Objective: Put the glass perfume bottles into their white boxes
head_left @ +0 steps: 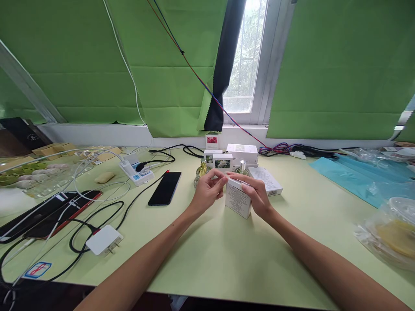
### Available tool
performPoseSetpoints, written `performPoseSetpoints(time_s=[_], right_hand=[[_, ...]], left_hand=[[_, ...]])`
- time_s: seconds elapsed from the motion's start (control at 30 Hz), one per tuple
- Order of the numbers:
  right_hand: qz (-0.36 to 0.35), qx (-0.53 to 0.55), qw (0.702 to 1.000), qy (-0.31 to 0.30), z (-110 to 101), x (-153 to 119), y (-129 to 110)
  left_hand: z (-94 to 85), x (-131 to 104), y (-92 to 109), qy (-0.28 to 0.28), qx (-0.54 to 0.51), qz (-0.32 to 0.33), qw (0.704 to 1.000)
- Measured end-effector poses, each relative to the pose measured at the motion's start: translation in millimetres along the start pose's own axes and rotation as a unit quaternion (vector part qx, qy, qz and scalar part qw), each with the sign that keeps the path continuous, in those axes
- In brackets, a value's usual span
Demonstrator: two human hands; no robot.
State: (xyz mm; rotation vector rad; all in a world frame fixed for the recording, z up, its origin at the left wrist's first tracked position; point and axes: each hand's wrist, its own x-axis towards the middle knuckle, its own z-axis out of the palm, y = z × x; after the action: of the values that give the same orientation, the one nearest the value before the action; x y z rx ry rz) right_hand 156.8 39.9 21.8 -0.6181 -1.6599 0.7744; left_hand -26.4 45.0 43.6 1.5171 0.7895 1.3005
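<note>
A small white printed box stands nearly upright on the table in front of me. My right hand grips it from the right, with the fingers over its top and the thumb on the near face. At the box's upper left corner, my left hand has thumb and index finger pinched together; exactly which part they hold is hidden. Just behind are glass bottles, one with a yellow-gold neck and one with a silver cap. Another white box lies flat behind my right hand.
White flower-picture boxes are grouped at the back. To the left lie a black phone, a white charger, a power strip and tangled cables. Blue sheeting and a plastic bag lie to the right.
</note>
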Motion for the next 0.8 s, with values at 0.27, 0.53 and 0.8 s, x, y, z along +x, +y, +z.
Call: performPoseSetpoints(time_s=[0.27,0.53,0.8], right_hand=[[-0.007,0.009,1.000,0.002,-0.1,-0.3,-0.3],[-0.011,0.009,1.000,0.001,0.2,-0.1,1.0],[-0.008,-0.008,1.000,0.011,1.0,0.7,-1.7]], left_hand=[[-1.3,1.0,-2.0,-0.006,-0.008,0.000,1.000],[1.5,0.5,-2.4,0.002,-0.022,0.003,1.000],[4.2,-1.5,-5.6,0.018,-0.024,0.012,0.999]])
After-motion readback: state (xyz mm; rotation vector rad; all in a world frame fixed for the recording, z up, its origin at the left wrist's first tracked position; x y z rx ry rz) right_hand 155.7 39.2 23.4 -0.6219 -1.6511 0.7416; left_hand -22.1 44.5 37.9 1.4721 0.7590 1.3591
